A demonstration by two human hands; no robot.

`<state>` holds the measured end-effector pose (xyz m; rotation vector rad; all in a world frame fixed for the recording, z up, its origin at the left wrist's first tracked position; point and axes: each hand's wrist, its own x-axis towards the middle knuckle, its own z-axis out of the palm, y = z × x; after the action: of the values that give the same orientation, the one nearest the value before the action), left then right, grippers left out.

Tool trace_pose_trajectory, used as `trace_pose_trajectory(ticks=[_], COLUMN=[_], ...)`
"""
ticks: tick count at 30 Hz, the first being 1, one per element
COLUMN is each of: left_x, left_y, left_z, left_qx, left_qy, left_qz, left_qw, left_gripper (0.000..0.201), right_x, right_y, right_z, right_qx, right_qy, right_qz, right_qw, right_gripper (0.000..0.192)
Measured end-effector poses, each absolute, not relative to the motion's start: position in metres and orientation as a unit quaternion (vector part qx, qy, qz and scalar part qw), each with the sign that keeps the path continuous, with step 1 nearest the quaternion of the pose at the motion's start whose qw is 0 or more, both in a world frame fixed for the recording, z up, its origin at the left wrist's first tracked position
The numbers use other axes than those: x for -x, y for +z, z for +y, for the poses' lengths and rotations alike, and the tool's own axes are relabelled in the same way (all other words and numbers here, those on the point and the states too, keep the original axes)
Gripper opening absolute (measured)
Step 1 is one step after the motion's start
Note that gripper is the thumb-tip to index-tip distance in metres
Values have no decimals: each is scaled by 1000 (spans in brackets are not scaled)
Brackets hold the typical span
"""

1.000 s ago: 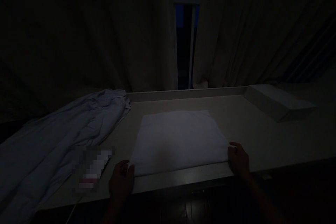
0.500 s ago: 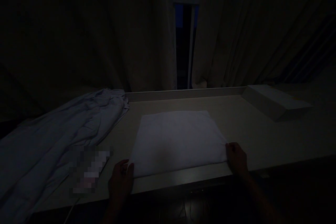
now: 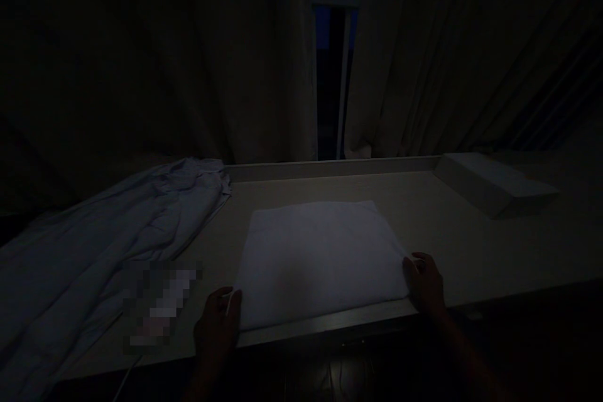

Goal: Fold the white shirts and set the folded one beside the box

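Observation:
A white cloth (image 3: 320, 257), roughly rectangular and laid flat, lies on the pale tabletop (image 3: 330, 187). Its near edge runs close to the table's front edge. My left hand (image 3: 217, 319) pinches its near left side, thumb on top and fingers curled at the edge. At the near right side, my right hand (image 3: 425, 282) grips the border between thumb and fingers. The fabric pulls into small creases beside the right hand. Dim light hides the finer details of the cloth.
Crumpled pale fabric (image 3: 155, 213) covers the table's left end. Near it lies a pixelated flat item (image 3: 164, 304), with a white cord (image 3: 127, 377) close by. A white box-like block (image 3: 494, 182) stands at the back right. Dark curtains (image 3: 264, 63) hang behind.
The cloth's near edge has shifted slightly towards me. My right thumb now lies farther over the cloth's side, while my left hand has barely moved.

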<state>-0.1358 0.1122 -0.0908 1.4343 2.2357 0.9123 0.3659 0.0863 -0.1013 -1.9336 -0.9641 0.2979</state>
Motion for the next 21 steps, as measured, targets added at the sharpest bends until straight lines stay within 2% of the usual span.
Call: trace_pose_trajectory(ticks=[11, 16, 21], left_x=[133, 132, 133], left_y=[-90, -91, -92], left_z=[112, 112, 113], left_qx=[-518, -512, -522], left_qy=[297, 304, 294], left_qz=[787, 787, 788], left_qw=[156, 161, 142], left_gripper=[41, 41, 42], right_x=[-361, -361, -365], right_y=[-91, -92, -101], right_z=[85, 85, 90], right_qx=[783, 784, 790], right_qy=[99, 89, 97], right_qz=[-341, -362, -413], right_qw=[510, 497, 442], right_gripper=[52, 51, 52])
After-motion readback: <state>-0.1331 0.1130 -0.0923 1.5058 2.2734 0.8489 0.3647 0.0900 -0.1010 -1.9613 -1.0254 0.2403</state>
